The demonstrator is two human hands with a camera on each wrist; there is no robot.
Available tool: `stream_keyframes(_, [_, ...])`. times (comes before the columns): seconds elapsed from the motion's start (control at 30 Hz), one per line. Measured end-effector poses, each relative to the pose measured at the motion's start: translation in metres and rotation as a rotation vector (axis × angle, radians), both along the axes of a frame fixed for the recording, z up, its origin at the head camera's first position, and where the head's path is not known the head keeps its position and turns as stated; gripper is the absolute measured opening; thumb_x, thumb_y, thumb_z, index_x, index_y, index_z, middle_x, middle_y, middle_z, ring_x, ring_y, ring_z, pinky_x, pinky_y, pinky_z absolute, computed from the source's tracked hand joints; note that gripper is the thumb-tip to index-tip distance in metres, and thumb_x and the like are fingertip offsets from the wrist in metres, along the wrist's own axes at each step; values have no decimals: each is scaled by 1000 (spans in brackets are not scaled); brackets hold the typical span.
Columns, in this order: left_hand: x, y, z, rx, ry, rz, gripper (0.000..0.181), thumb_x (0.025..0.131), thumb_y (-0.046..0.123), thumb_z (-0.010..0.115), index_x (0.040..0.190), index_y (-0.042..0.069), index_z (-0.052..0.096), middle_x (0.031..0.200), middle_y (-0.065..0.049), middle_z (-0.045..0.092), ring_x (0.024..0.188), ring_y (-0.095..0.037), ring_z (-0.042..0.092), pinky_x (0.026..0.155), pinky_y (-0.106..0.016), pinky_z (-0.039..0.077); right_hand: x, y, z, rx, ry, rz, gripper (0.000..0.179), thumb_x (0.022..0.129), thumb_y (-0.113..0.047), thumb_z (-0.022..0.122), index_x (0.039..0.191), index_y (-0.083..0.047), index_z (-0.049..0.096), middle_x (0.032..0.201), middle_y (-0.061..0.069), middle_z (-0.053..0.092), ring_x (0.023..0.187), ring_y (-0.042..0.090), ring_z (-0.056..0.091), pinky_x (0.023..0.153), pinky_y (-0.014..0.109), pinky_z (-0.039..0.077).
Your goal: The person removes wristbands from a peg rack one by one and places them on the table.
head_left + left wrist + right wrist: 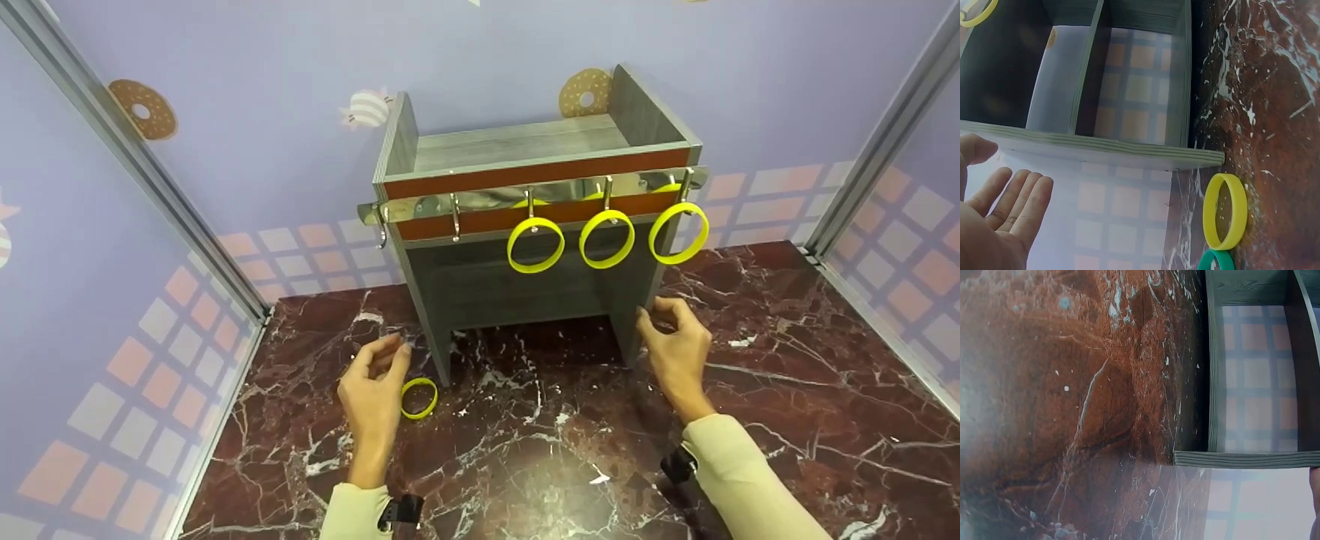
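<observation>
My left hand (373, 382) hovers at the left of a grey wooden shelf unit (517, 292), its fingers relaxed around nothing; the left wrist view shows them extended. A yellow wristband (418, 398) lies on the table just right of that hand. In the left wrist view a green wristband (1216, 261) lies against the yellow one (1225, 211); my hand hides it from the head view. My right hand (679, 349), fingers loosely bent and holding nothing, is beside the unit's right side panel. Three yellow wristbands (535, 268) hang from hooks on the metal rail (480, 201).
Two bare hooks (455, 217) are at the rail's left end. The dark red marble-look table (540, 465) stretches before the unit. A lilac patterned wall (262, 150) stands behind, with side panels left and right.
</observation>
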State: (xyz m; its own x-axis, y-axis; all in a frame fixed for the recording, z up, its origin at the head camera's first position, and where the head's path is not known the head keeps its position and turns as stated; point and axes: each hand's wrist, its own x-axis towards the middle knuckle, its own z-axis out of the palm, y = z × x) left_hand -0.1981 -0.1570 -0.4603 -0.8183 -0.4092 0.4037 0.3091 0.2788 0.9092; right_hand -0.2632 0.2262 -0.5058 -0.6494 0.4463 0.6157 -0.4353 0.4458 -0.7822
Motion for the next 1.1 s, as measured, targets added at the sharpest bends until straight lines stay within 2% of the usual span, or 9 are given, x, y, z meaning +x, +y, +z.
stream_keyframes(0.2, [-9,6,4,28,40,-24,19,95,8,81,112,1,78,108,-14,78,92,-16,76,84,-25,62,-1,0,-1,-11,15,2,14,85,9,82,96,8,74,91,19,77,79,-8,66,69,12,57])
stream_keyframes(0.37, [-18,11,3,28,53,-33,24,94,9,82,116,1,78,111,-15,78,101,-29,76,84,-24,62,0,-1,0,-5,14,-6,15,84,10,82,96,7,75,91,18,78,79,-9,65,71,10,55])
stream_keyframes(0.5, [-24,13,-1,19,50,-40,31,93,9,83,122,0,76,116,-19,76,107,-37,75,86,-26,63,0,-1,0,-2,24,2,15,83,11,82,96,8,74,90,17,78,80,-10,65,72,9,55])
stream_keyframes(0.73, [-32,18,-12,26,3,-55,38,92,9,85,127,0,75,117,-21,75,102,-36,77,83,-27,63,-1,0,-2,1,34,-1,15,84,11,82,96,8,74,90,19,77,81,-10,64,72,8,55])
stream_keyframes(0.9, [-38,21,-21,12,-30,-30,39,90,10,86,126,0,76,117,-19,76,102,-35,77,83,-27,63,0,1,-3,8,10,3,14,85,10,81,97,9,74,90,18,77,81,-8,66,72,15,59])
stream_keyframes(1.1, [-43,23,-27,2,-3,-38,35,91,9,85,123,-2,76,116,-21,76,101,-36,77,84,-30,64,-1,2,-2,21,0,-2,14,86,7,81,98,8,74,91,16,78,80,-10,67,71,26,63])
